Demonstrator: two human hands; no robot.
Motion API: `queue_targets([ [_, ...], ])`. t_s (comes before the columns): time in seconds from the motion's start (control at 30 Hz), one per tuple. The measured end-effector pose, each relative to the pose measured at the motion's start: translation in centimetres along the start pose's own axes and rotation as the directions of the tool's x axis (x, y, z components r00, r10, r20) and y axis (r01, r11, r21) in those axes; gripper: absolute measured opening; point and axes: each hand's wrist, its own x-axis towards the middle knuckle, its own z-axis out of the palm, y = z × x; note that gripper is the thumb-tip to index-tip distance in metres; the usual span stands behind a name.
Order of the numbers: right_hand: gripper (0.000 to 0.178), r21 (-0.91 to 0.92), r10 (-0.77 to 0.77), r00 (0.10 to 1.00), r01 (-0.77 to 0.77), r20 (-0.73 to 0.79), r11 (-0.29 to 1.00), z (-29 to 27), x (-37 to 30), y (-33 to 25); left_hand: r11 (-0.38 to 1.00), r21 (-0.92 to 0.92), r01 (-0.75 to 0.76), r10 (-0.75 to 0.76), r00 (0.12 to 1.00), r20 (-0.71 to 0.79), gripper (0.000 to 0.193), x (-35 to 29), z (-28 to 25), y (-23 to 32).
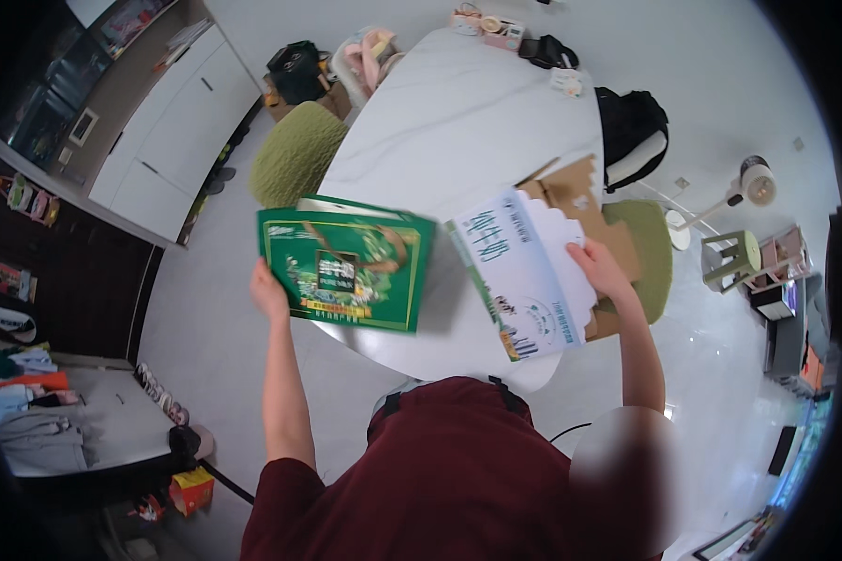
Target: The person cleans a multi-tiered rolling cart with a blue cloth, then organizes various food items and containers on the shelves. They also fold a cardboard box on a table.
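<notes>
Green carton [344, 267], left hand [269, 290] gripping edge

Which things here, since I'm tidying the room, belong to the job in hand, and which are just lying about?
Job in hand: green printed carton (left hand); white printed cardboard (right hand); brown cardboard partly behind it.
Just lying about: black backpack; red-and-yellow package.
</notes>
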Motion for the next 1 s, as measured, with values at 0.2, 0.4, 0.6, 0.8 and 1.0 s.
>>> queue_targets([
  [0.2,0.034,-0.015,-0.051,0.991,0.054,0.120,0.998,1.7,-0.4,-2.7,0.965,-0.247,-0.084,0.060,0.993,-0.106,0.036,-3.5,2.2,-2.0],
  [0.4,0.036,-0.140,-0.106,0.977,0.133,0.186,0.981,2.0,-0.2,-3.8,0.962,-0.272,-0.012,0.027,0.998,0.050,0.023,-11.4,5.9,0.5],
  [0.6,0.042,-0.309,-0.113,0.966,0.183,0.232,0.933,2.1,0.6,-5.2,0.909,-0.415,0.037,0.050,0.979,0.197,0.026,-16.3,7.0,1.0],
  [0.8,0.042,-0.329,-0.083,0.956,0.177,0.282,0.928,2.5,1.1,-6.0,0.840,-0.516,0.166,0.032,0.935,0.353,0.029,-19.8,7.1,1.5],
  [1.0,0.042,-0.364,-0.016,0.948,0.138,0.319,0.921,2.8,1.4,-6.9,0.872,-0.467,0.147,0.055,0.918,0.392,0.045,-20.1,5.3,2.4],
])
